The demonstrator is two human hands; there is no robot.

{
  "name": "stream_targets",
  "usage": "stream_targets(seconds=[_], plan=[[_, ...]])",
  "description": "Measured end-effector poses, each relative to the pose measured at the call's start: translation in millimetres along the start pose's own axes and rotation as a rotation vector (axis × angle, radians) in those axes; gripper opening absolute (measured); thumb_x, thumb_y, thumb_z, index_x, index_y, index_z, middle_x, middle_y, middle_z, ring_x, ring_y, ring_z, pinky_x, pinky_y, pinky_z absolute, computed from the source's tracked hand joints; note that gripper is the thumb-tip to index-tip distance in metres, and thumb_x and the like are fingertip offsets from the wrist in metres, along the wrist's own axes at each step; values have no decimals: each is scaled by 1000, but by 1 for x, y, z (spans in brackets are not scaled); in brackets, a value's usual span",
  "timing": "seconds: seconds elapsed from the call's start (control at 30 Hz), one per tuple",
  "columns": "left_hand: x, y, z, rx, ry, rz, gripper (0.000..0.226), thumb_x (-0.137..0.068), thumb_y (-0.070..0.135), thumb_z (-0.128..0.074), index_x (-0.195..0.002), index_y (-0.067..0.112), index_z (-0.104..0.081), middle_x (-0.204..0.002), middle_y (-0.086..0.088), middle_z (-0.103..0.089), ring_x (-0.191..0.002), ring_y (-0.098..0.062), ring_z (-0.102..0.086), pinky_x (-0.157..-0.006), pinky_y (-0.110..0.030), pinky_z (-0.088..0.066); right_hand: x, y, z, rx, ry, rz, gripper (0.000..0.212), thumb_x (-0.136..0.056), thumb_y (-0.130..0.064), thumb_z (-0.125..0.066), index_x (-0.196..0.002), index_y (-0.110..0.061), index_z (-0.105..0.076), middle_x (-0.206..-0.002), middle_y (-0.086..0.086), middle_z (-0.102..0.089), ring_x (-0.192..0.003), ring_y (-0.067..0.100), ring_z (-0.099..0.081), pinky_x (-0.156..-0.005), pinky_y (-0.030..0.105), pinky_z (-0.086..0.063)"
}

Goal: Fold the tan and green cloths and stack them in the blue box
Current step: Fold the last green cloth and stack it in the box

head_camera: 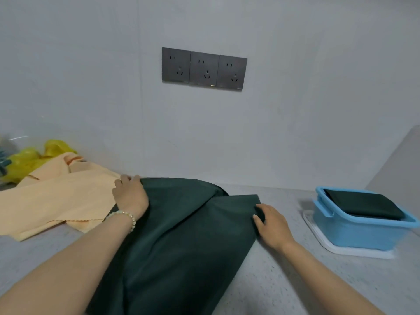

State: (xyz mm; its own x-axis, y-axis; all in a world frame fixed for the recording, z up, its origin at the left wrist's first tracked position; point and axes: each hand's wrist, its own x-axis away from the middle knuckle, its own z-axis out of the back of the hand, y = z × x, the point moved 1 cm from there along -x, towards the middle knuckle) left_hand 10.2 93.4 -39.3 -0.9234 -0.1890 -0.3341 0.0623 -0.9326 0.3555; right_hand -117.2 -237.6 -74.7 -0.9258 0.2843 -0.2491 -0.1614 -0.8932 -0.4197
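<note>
Dark green cloth (181,235) of soft fabric lies spread in the middle of the grey speckled table (295,280), with its right part folded over toward the middle. The left hand (130,194) has its fingers curled on the far left corner of this cloth, just beside the tan cloths (56,196) that lie crumpled on the left. This wrist wears a pale bead bracelet (127,215). The right hand (271,223) pinches the right edge of the folded part. At the right, well apart, the blue plastic box (354,233) stands on a white flat board (354,252) and holds one folded green cloth (363,204). A yellow plastic bag (25,160) lies behind the tan cloths. Three grey wall sockets (204,69) are on the wall.
</note>
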Motion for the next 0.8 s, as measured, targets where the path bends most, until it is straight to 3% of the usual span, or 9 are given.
stream_targets(seconds=[0.07, 0.13, 0.2, 0.27, 0.33, 0.47, 0.67, 0.73, 0.8], plan=[[11, 13, -8, -95, -64, -104, 49, -98, 33, -43, -141, 11, -39, -148, -18, -28, -134, -33, -27, -107, -37, -27, -5, 2, -5, -29, -16, -25, 44, -98, -32, -45, -138, -15, -44, -139, 1, -48, -127, 18, -45, -109, 32, -32], [30, 35, -21, -39, -174, -339, 60, -97, 50, -38, -148, 19, -30, -155, -9, -23, -141, -28, -21, -115, -35, -19, -10, 3, -8, -43, -22, -47, 40, -97, -33, -45, -134, -16, -49, -135, -1, -52, -122, 18, -49, -106, 33, -36], [56, 55, -36, -7, -354, -513, 71, -92, 63, -35, -152, 29, -18, -159, -2, -14, -145, -25, -11, -118, -37, -9, -13, 3, -12, -53, -9, -83, 32, -96, -38, -46, -118, -18, -59, -120, -2, -62, -106, 17, -56, -95, 34, -44], [70, 65, -51, -89, -478, -596, 75, -90, 69, -29, -152, 34, -5, -161, 2, 0, -147, -25, 2, -119, -41, 3, -16, 1, -16, -32, -19, -127, 32, -94, -42, -48, -105, -16, -63, -103, -3, -66, -94, 16, -58, -86, 34, -47], [71, 66, -60, -120, -493, -599, 70, -93, 65, -24, -152, 36, 0, -161, 3, 5, -147, -25, 6, -118, -43, 6, -19, 0, -21, -101, -36, -187, 31, -93, -41, -53, -105, -14, -62, -105, -2, -64, -97, 18, -58, -87, 32, -47], [63, 52, -70, -87, -521, -460, 63, -97, 59, -18, -151, 36, 5, -161, 3, 2, -148, -24, 2, -119, -43, 2, -24, -4, -26, -295, -21, -245, 21, -86, -26, -67, -98, -17, -53, -109, 1, -60, -103, 20, -56, -91, 34, -45], [77, 40, -67, -87, -500, -464, 75, -91, 69, -23, -152, 34, 6, -161, 2, -6, -148, -23, -2, -120, -41, -1, -19, -20, -27, -519, 36, -287, 68, -81, -19, -73, -133, -12, -31, -96, -4, -51, -90, 15, -53, -80, 27, -41], [81, 42, -56, -145, -495, -496, 80, -88, 73, -24, -153, 32, -3, -158, 0, -20, -145, -24, -18, -119, -39, -11, -23, -25, -23, -648, 18, -394, 63, -80, -23, -73, -131, -6, -40, -95, 1, -59, -84, 16, -55, -79, 31, -46], [79, 45, -43, -206, -431, -536, 79, -87, 74, -20, -152, 29, -17, -147, -1, -40, -134, -23, -37, -112, -36, -23, -28, -27, -15, -664, -27, -398, 36, -80, -28, -73, -102, -2, -63, -94, 9, -68, -81, 21, -61, -78, 37, -52]])
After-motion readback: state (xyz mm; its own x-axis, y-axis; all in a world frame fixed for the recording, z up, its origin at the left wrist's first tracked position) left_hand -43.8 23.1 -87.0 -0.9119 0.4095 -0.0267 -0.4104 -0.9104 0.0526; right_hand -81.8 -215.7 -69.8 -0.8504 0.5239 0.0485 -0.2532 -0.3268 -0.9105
